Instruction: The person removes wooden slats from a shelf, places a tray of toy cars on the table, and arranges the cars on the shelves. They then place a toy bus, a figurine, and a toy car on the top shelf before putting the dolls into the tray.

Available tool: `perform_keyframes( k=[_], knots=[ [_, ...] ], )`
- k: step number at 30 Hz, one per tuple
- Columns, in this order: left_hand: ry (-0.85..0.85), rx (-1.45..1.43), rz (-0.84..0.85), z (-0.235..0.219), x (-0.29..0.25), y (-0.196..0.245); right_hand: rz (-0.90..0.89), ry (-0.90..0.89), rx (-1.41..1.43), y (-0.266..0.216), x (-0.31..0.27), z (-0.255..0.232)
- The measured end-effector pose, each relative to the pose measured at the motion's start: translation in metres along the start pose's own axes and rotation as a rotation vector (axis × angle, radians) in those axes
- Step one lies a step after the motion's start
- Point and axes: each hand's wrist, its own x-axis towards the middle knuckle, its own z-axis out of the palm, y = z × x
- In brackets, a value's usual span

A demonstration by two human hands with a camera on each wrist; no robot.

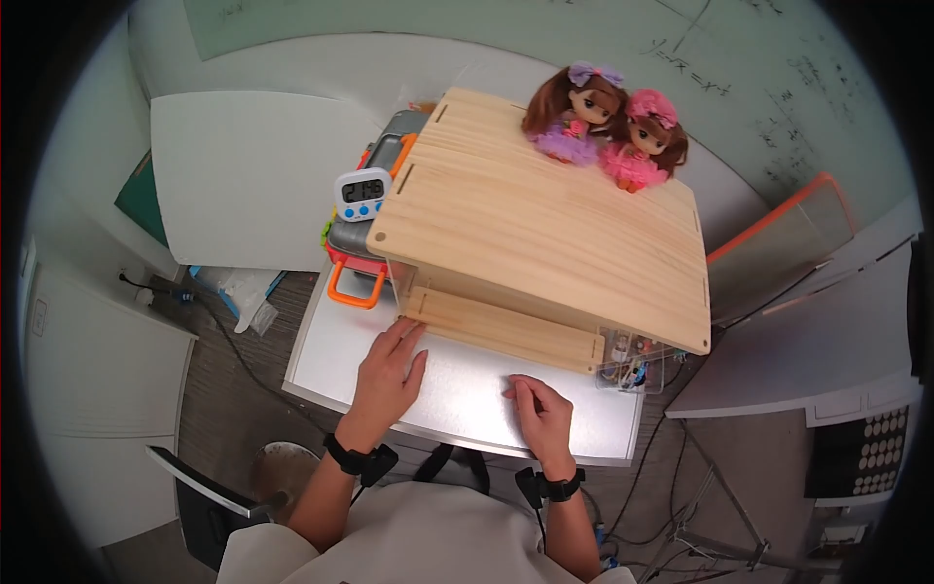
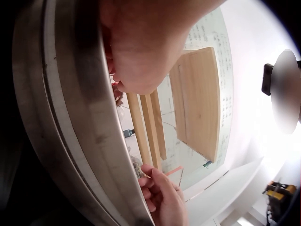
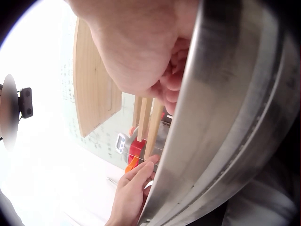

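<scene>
A two-level wooden shelf stands on the white table, with a broad top board [image 1: 545, 214] and a narrow lower board [image 1: 506, 329]. My left hand [image 1: 389, 378] lies at the lower board's front left corner, fingers fairly straight; whether the fingertips touch the wood is unclear. To the right, my right hand [image 1: 543, 417] rests by the table's front edge, fingers loosely curled and holding nothing. The left wrist view shows that right hand [image 2: 164, 197] beside the metal table edge [image 2: 89, 122]. In the right wrist view, the left hand [image 3: 129, 195] is near the board ends [image 3: 153, 129].
Two dolls [image 1: 574, 117] [image 1: 644, 141] sit on the top board's back edge. A white timer [image 1: 362, 195] stands left of the shelf, near a case with an orange handle [image 1: 356, 300]. A clear box of small parts [image 1: 630, 375] is at the shelf's right end.
</scene>
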Motion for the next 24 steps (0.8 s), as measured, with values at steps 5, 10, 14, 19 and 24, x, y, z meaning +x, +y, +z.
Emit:
perform_keyframes(
  k=[5,10,14,19,24],
  knots=[
    [0.004,-0.008,-0.014,0.001,-0.001,0.002,-0.003,-0.002,0.009,0.001,-0.001,-0.002],
    [0.009,0.002,0.015,0.001,-0.003,0.001,-0.063,-0.012,-0.019,0.001,-0.001,-0.003],
    [0.016,-0.010,0.009,0.002,-0.004,0.001,-0.069,-0.018,-0.010,0.001,-0.001,-0.003],
    [-0.004,0.011,0.011,0.000,-0.003,0.004,-0.072,0.064,-0.021,0.002,-0.007,-0.005],
    [-0.006,-0.004,0.014,0.003,-0.005,0.001,-0.105,0.204,-0.159,0.012,-0.017,-0.029]
  ],
)
